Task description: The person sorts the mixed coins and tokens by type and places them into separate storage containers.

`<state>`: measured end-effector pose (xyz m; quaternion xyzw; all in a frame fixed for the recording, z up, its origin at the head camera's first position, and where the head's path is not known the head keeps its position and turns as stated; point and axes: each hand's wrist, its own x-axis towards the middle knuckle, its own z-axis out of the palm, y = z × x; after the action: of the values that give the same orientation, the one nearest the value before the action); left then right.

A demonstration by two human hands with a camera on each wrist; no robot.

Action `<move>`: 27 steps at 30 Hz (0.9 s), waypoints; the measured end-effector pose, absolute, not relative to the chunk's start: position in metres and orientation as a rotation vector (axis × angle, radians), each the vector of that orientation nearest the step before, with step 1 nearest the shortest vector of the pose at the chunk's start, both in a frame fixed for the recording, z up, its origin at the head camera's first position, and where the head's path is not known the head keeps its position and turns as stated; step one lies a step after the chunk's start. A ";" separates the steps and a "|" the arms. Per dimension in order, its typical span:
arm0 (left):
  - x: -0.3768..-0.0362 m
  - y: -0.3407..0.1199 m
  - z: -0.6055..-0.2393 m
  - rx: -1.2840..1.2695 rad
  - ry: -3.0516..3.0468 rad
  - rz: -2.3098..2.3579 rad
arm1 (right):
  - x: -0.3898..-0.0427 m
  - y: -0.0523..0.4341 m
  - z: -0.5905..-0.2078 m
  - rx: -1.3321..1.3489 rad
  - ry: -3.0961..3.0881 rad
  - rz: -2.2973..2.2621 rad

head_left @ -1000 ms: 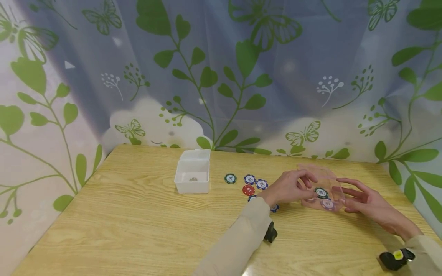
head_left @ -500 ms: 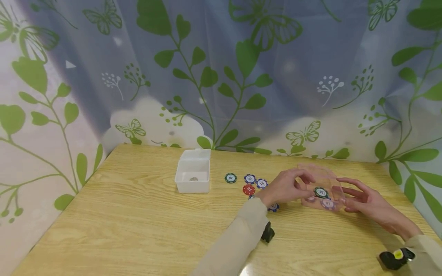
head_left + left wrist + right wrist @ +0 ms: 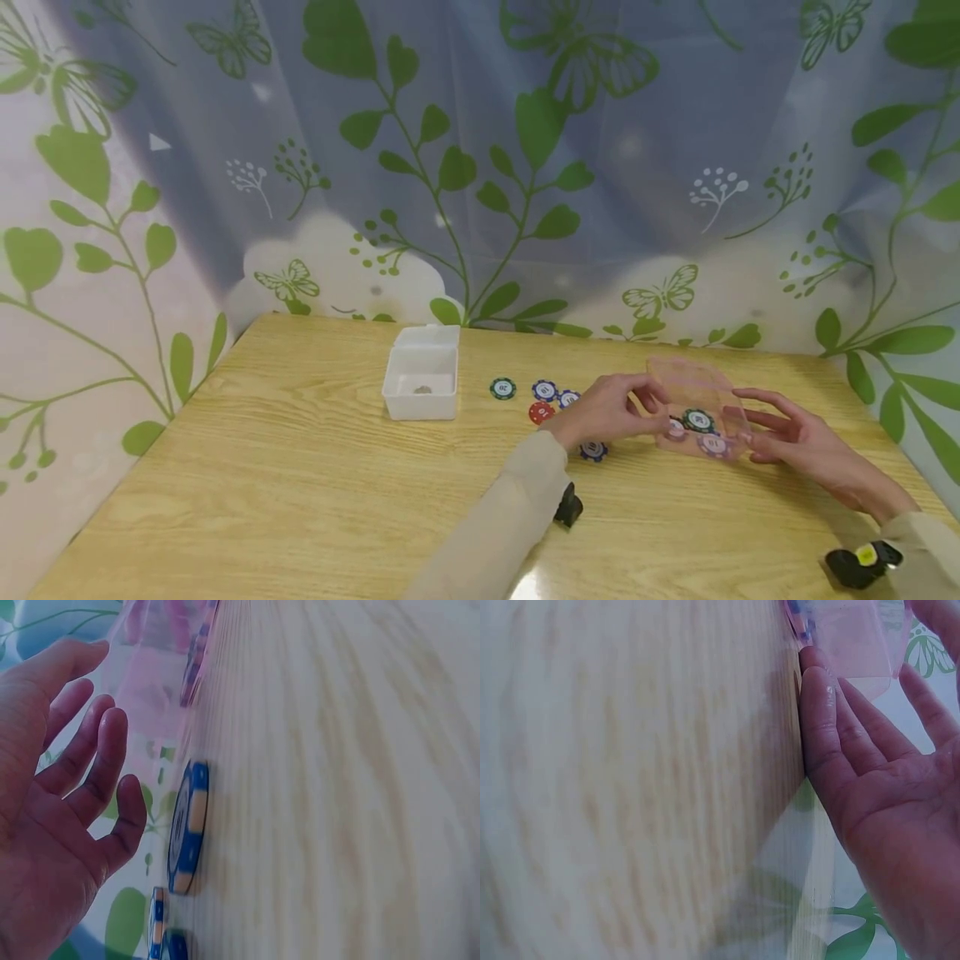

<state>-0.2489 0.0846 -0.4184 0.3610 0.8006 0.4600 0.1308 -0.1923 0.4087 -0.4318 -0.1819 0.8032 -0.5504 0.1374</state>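
**Transparent Box Steadied Between Two Hands**

At centre right of the head view, a clear pink-tinted plastic box [image 3: 699, 406] stands on the light wooden table [image 3: 300, 467]. Both hands flank it. The left hand [image 3: 611, 408] touches the box's left wall with lightly bent fingers; the right hand [image 3: 795, 442] lies flat and relaxed against its right side, fingers extended, edge of the palm on the table. This two-sided contact likely keeps the light box from sliding. Neither hand clamps anything.

Inside the box lie a green-rimmed poker chip [image 3: 698, 419] and a pink-rimmed poker chip [image 3: 712, 443]; the walls blur any others.

Left of the left hand, loose chips lie flat within reach: a green chip [image 3: 502, 388], a blue chip [image 3: 543, 390], a red chip [image 3: 538, 412], and another blue chip [image 3: 592, 451] just below the wrist. Farther left sits an open white plastic container [image 3: 420, 383] with its hinged lid folded back.
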 end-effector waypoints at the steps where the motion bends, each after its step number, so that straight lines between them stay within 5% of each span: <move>1: -0.249 0.083 -0.419 1.047 2.331 1.331 | -0.192 0.409 -0.432 -0.528 2.325 -1.594; 27: -0.252 0.037 -0.407 1.024 2.348 1.095 | -0.193 0.408 -0.430 -0.460 2.382 -1.545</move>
<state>-0.2523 0.0368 -0.4071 0.3617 0.8296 0.3867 0.1769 -0.1925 0.4076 -0.4299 -0.1585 0.8208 -0.5325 0.1324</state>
